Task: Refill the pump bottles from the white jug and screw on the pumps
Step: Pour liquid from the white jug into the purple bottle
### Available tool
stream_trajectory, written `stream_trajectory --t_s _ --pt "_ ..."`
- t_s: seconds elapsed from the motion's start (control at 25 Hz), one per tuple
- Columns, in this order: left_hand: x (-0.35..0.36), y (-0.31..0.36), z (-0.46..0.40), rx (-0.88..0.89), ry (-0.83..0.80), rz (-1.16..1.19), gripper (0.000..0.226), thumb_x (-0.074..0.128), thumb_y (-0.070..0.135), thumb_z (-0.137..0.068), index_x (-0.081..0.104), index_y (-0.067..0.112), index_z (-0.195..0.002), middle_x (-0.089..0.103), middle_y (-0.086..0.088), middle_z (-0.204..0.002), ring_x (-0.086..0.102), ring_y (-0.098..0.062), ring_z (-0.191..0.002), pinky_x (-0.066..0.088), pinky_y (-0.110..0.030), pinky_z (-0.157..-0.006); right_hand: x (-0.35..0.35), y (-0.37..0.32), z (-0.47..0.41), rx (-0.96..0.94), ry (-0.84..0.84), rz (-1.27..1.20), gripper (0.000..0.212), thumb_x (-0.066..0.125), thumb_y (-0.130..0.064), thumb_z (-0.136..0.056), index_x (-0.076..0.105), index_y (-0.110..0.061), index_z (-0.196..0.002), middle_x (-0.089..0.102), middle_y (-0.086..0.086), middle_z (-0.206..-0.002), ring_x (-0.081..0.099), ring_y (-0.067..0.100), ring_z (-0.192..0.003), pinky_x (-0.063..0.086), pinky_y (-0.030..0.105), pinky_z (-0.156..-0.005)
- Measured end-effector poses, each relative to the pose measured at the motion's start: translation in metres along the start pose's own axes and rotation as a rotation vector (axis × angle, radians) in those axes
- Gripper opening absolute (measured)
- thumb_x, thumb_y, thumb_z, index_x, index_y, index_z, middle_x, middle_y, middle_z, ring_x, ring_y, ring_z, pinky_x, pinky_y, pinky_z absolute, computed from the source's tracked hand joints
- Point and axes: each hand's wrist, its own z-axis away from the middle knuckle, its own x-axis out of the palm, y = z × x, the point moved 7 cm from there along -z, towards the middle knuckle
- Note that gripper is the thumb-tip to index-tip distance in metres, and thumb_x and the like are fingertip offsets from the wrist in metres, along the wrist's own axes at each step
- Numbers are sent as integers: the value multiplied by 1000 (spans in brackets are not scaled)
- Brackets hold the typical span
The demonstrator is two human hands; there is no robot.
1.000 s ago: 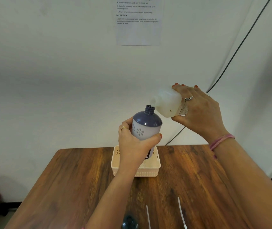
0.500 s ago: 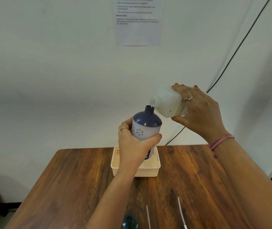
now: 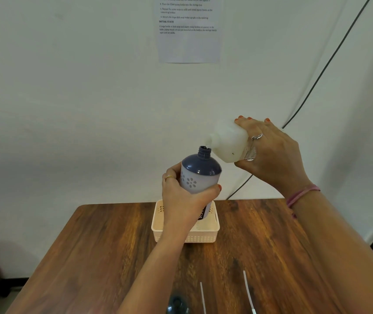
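Near edge of the worktop [image 3: 103, 252] has two thin white pump tubes [image 3: 248, 291]. Left hand [image 3: 184, 200], fingers wrapped round the purple-topped pump bottle [image 3: 200, 173], holds it over the cream basket [image 3: 186, 234]. At 1 o'clock, right hand [image 3: 271, 152] clamps the tilted white jug [image 3: 228, 143], spout at the bottle's open neck.

Pump bottle [image 3: 200, 175]: navy dome shoulder, pale lower body with flower print, dark label near the base, threaded neck open with no pump on. Held up off the desk, tilted slightly right, left hand [image 3: 184, 196] fingers wrapped round its lower body. White jug [image 3: 227, 143]: translucent white, tipped well over, spout down-left and just at the bottle's open neck, base inside the right hand [image 3: 271, 152] fingers. Two thin white dip tubes [image 3: 247, 288] lie on the desk, well below both sets of fingers.
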Motion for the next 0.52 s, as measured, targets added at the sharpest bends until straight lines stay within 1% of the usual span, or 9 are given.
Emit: stream_trajectory --t_s 0.08,0.16,0.28,0.4,0.52 --pt "0 0 1 -2 6 -2 79 91 30 -49 44 39 -114 55 1 -118 62 -16 -103 60 -31 -79 0 0 0 -3 -2 -4 71 86 -25 -62 57 -6 -124 64 9 -122 63 29 -110 44 45 -99" --pt "0 -1 1 -4 6 8 77 90 30 -49 45 42 -110 55 0 -117 62 -16 -103 61 -33 -79 1 0 0 -6 -5 -2 72 86 -25 -62 57 -6 -125 64 10 -123 63 30 -110 44 46 -99" --pt "1 -1 0 3 -2 21 73 92 24 -52 46 44 -105 56 0 -117 63 -14 -101 61 -31 -77 2 1 1 -7 -12 -3 72 85 -26 -63 56 -5 -126 63 11 -124 62 31 -111 43 46 -100" --pt "1 -2 0 2 -3 16 75 92 24 -53 45 42 -109 56 -1 -117 63 -16 -101 61 -30 -75 2 2 1 0 -11 -5 71 84 -26 -64 56 -6 -126 63 10 -124 62 30 -112 42 45 -101" --pt "0 -1 0 8 2 21 74 91 28 -49 45 43 -106 56 -2 -117 63 -17 -100 61 -32 -75 2 2 1 2 -8 -1 72 85 -26 -64 56 -6 -126 64 10 -124 62 30 -111 42 44 -101"
